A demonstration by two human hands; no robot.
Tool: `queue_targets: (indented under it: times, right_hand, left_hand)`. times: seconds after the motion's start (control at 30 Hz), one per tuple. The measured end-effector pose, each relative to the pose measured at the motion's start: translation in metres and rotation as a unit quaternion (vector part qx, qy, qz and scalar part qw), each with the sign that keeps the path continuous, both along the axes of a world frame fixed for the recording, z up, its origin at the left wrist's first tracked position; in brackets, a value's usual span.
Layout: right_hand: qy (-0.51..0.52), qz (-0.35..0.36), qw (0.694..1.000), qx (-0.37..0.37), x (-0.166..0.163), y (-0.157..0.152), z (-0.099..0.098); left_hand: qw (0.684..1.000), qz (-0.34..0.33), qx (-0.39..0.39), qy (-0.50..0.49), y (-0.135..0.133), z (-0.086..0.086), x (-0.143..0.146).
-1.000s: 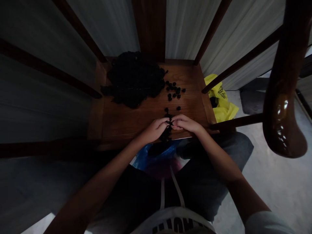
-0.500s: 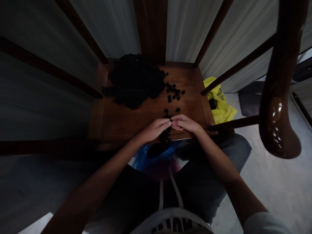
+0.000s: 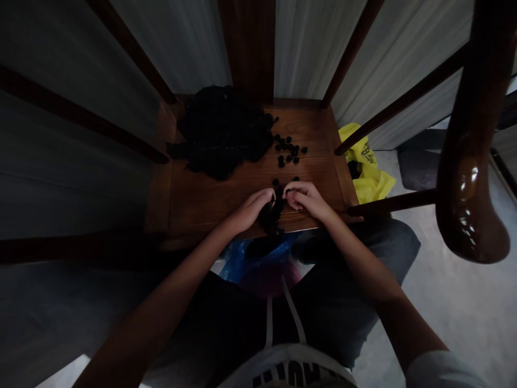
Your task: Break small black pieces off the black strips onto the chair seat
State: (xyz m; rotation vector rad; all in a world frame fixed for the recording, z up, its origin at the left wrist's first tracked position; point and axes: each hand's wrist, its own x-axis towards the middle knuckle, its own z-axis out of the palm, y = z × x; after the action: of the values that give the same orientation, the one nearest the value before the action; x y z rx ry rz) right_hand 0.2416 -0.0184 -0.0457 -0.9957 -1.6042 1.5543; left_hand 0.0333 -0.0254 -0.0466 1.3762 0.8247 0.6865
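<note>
Brown wooden chair seat (image 3: pixel 202 199): carries the black items below.

Large black heap of crumpled, soft-looking material (image 3: pixel 226 132): left rear of the seat, beyond our hands.

Left hand (image 3: pixel 257 207): thumb and fingertips closed, pinching the left side of the strip beside it.

Black, lumpy, narrow strip of soft-looking material (image 3: pixel 275 218): at the seat's front edge, between our hands. Long axis runs from the fingertips back toward our body. It lies against the left hand, the nearer one, and just left of the right.

Small round black pieces (image 3: pixel 288 153): loose cluster, right rear of the seat; two more lie apart, just beyond our fingertips.

Right hand (image 3: pixel 304 196): fingers curled toward the thumb, a dark spot at the tips; we cannot tell whether anything is gripped.

Yellow plastic-looking bag with dark print (image 3: pixel 369 180): beyond the seat's right edge.
</note>
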Motion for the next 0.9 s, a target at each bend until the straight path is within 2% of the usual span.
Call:
queue_targets:
  times: [0.1, 0.2, 0.37, 0.47, 0.7, 0.83, 0.9]
  right_hand:
    - [-0.117, -0.116, 0.974, 0.157, -0.005, 0.000, -0.003]
    - [-0.208, -0.139, 0.940, 0.232, -0.006, -0.002, -0.005]
    - [-0.303, -0.155, 0.909, 0.243, -0.005, 0.000, -0.007]
    - [-0.308, -0.173, 0.900, 0.257, -0.004, 0.007, -0.010]
    - [-0.208, -0.161, 0.913, 0.311, -0.005, 0.006, -0.001]
    - [-0.208, -0.178, 0.922, 0.274, -0.006, -0.011, 0.001]
    - [-0.224, -0.158, 0.928, 0.253, -0.008, -0.020, 0.001]
  left_hand:
    - [1.000, -0.007, 0.003, 0.012, 0.000, -0.001, -0.001]
    - [0.999, 0.007, -0.022, 0.037, -0.001, 0.002, -0.003]
    - [0.993, 0.063, -0.089, 0.051, -0.002, 0.010, -0.003]
    - [0.989, 0.093, -0.100, 0.055, -0.004, 0.010, 0.000]
    - [0.991, 0.100, -0.086, 0.003, -0.004, 0.010, 0.002]
    - [0.992, 0.103, -0.066, 0.021, -0.002, 0.007, 0.003]
    - [0.992, 0.110, -0.050, 0.044, -0.003, 0.004, 0.005]
